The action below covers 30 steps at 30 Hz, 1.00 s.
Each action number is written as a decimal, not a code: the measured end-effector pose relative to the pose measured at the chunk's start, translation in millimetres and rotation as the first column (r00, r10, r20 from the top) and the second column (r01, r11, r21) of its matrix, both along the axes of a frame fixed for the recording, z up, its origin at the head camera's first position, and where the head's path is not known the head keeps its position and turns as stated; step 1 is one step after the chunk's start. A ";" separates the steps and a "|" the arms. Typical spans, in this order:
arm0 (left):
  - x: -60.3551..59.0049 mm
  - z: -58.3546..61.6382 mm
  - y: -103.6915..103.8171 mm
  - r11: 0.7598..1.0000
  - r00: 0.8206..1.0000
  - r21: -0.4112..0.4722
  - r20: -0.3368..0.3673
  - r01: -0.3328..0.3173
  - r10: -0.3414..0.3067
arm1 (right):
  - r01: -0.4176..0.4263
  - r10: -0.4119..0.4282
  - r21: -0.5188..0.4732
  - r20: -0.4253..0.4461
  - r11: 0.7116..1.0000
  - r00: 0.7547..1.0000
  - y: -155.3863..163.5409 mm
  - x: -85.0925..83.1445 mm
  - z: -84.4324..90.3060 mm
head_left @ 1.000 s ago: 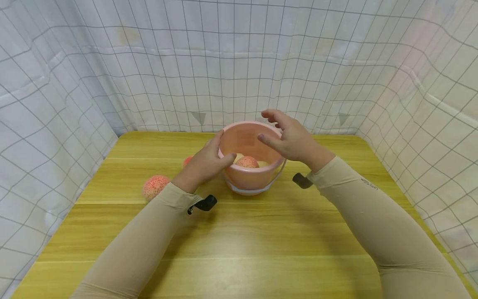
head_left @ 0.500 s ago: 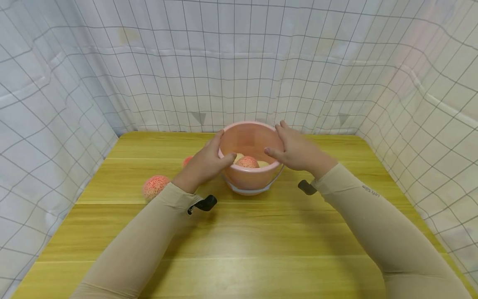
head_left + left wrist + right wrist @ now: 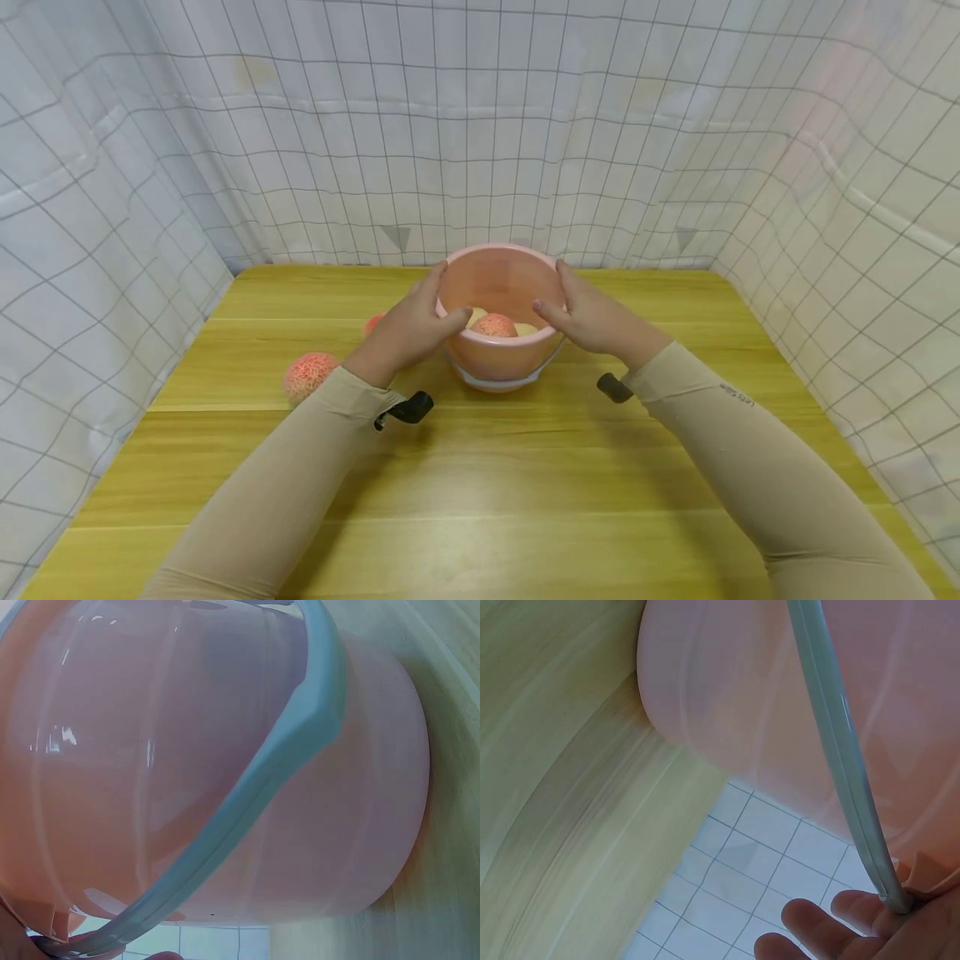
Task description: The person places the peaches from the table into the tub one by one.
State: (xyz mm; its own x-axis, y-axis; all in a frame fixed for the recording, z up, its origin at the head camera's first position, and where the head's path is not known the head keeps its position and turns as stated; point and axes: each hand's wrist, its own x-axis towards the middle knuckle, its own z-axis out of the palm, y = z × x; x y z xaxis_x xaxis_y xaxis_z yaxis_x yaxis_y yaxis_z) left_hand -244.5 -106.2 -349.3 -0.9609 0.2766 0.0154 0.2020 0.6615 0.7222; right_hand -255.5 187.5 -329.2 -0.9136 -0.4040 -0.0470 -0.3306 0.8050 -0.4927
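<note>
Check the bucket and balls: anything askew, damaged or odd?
Nothing looks damaged or tipped. The pink bucket stands upright between the left hand and right hand, handle hanging down. Mildly odd: one speckled ball lies outside on the table, while a similar ball sits inside; a reddish thing behind the left hand is mostly hidden.

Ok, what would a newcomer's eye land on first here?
Probably the pink bucket at the middle of the table, with the left hand and right hand holding its rim on either side. Next, the speckled reddish ball inside it, between paler round things, and a similar ball on the table by the left forearm. Up close, the grey-blue handle slants across the left wrist view.
</note>
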 end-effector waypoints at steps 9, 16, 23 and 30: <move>-0.9 3.5 0.7 1.000 1.000 -0.019 -0.011 0.021 -0.021 | 0.017 -0.017 0.019 0.009 1.000 1.000 1.0 -0.8 -0.4; -0.9 5.8 -3.1 0.997 0.998 -0.068 -0.028 0.048 -0.050 | 0.023 -0.023 0.017 0.025 1.000 0.999 -0.1 -0.8 -0.2; -1.3 9.8 -8.1 0.992 0.996 -0.101 -0.016 0.080 -0.082 | 0.018 -0.018 0.019 0.025 1.000 1.000 -1.8 -0.5 2.4; -0.9 12.4 -13.7 0.990 0.992 -0.070 0.014 0.124 -0.124 | 0.020 -0.021 0.033 0.037 0.999 0.999 -0.1 -0.3 1.4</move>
